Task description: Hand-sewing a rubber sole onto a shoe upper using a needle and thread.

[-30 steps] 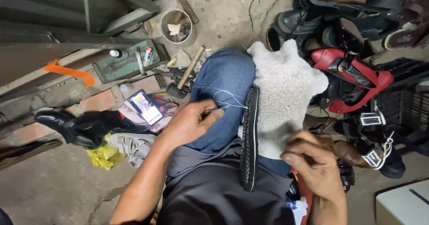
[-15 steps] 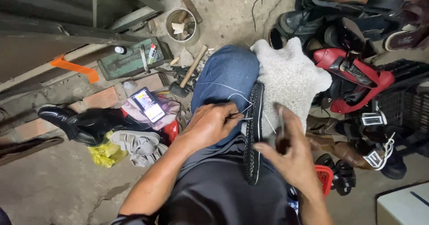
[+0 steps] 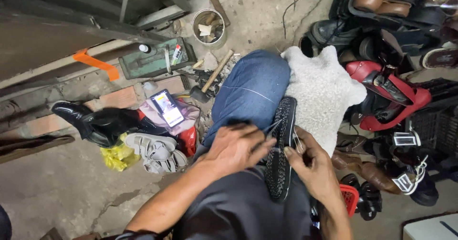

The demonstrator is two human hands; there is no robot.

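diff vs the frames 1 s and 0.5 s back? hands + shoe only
The right hand came up from low beside the lap to the black shoe and now pinches at its edge. The left hand slid from the knee to the shoe, fingers on the thread. The shoe stayed on the lap, sole up, against the fleece pad; the floor clutter is unchanged.

The shoe held on the lap is black, its sole patterned with small raised dots, and pale thread crosses the blue denim knee. Beside the knee lies an off-white fleecy cloth. A red and black bag sits by dark and brown shoes at the floor's right edge. To the left are a glossy black shoe, grey sandals, a yellow bag, a green box and an orange strip.
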